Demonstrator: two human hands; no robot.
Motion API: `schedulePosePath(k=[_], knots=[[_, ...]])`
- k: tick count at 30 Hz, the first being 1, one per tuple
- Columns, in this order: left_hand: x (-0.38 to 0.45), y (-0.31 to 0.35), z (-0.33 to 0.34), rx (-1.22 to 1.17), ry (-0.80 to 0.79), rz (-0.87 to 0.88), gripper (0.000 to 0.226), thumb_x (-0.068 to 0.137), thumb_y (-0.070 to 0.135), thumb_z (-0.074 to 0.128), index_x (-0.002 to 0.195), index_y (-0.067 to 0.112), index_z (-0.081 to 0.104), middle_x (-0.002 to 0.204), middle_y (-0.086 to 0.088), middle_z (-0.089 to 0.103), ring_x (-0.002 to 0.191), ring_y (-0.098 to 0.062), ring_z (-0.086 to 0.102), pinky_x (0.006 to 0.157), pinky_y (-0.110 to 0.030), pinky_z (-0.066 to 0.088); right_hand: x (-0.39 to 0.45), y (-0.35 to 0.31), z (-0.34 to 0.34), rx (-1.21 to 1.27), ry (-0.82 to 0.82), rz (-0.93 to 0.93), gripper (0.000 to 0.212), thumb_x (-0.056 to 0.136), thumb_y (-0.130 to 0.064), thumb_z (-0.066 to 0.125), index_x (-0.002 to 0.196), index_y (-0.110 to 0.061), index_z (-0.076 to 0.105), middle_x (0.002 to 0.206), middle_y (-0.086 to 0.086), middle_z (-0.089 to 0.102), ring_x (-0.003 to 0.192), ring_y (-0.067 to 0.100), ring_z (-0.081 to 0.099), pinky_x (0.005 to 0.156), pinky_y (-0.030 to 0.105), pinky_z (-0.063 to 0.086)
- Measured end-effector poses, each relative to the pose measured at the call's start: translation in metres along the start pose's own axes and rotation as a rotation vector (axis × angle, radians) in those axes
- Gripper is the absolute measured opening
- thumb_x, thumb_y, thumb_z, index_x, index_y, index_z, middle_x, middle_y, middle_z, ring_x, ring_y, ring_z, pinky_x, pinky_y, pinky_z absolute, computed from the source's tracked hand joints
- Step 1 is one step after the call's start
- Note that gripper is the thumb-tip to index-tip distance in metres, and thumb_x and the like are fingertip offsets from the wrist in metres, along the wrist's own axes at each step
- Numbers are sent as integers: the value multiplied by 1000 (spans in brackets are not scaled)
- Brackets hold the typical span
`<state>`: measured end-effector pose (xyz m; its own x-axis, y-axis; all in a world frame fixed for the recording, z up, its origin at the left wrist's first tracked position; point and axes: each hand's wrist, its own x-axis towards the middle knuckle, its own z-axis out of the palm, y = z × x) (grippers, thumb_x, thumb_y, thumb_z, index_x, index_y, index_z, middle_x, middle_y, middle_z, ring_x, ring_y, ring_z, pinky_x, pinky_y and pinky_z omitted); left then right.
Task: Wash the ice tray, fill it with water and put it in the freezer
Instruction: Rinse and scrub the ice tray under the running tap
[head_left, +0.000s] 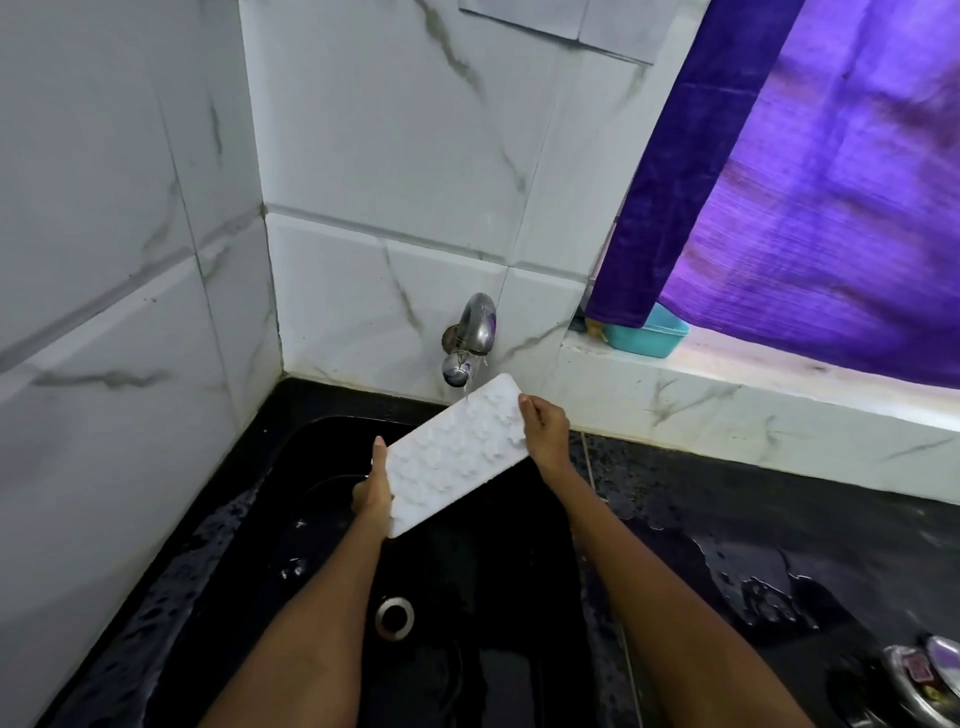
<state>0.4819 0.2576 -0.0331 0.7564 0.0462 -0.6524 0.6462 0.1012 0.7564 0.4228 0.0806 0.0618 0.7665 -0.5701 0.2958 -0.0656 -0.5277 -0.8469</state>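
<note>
Ice tray (453, 453) was held w/ both hands over the black sink (322, 467), right under the wall tap (470, 338). Thin stream of water fell from the tap onto the tray's far end, so prob. the wash/rinse or the fill step; can't tell which from this alone. No soap or sponge visible. Cells faced up toward the camera; couldn't tell if they held water. Left to do, as far as shown: finish w/ water, level the tray, carry to freezer (not in view).

Tray's long axis ran diagonally: near end low-left, far end up-right by the tap. It looked tilted, far end higher, so water would prob. run down toward the near end.

Left hand (373, 488) had its grip on the near-left edge, thumb on top, fingers under. Right hand (544, 431) pinched the far-right edge.

Wet black bench (727, 519) lay to the right; teal tub (647, 332) sat on the ledge under a purple curtain (810, 182).
</note>
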Motion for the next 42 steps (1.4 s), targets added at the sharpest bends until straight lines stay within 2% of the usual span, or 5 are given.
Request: schedulePosePath(k=[9,19,24,31,42], knots=[[-2,-1,-24,-24,63,127,60,71,48,78,107,2,65,105,-10,68,94,-26,66,78,-30,50,-9,28,29,-291,213,270,30,98,-16,41,99,4,64,96,26,67,94,38,62,73,38,44],[-13,9,-28,-39,174,184,56,68,56,74,91,6,70,88,-7,69,81,-24,67,73,-27,51,-62,15,112,-830,-661,-574,60,100,-33,27,150,-7,7,160,12,3,149,25,-4,119,51,-4],[-16,16,-35,-61,173,245,45,68,56,75,74,12,65,74,0,66,72,-20,63,69,-25,47,-44,13,99,-732,-650,-550,56,101,-34,27,151,-19,6,161,-2,4,149,17,-2,118,48,-6],[-5,20,-81,-101,174,212,41,69,49,77,61,16,56,65,3,60,67,-17,60,58,-21,44,-12,25,76,-526,-523,262,63,97,-51,32,145,-9,28,151,20,32,141,35,27,115,52,19],[1,-10,-85,-3,121,66,79,84,62,53,131,-2,49,136,-19,52,123,-36,52,100,-39,43,1,-19,76,252,-410,458,13,84,-20,68,84,-8,62,74,6,61,64,19,57,56,25,49]])
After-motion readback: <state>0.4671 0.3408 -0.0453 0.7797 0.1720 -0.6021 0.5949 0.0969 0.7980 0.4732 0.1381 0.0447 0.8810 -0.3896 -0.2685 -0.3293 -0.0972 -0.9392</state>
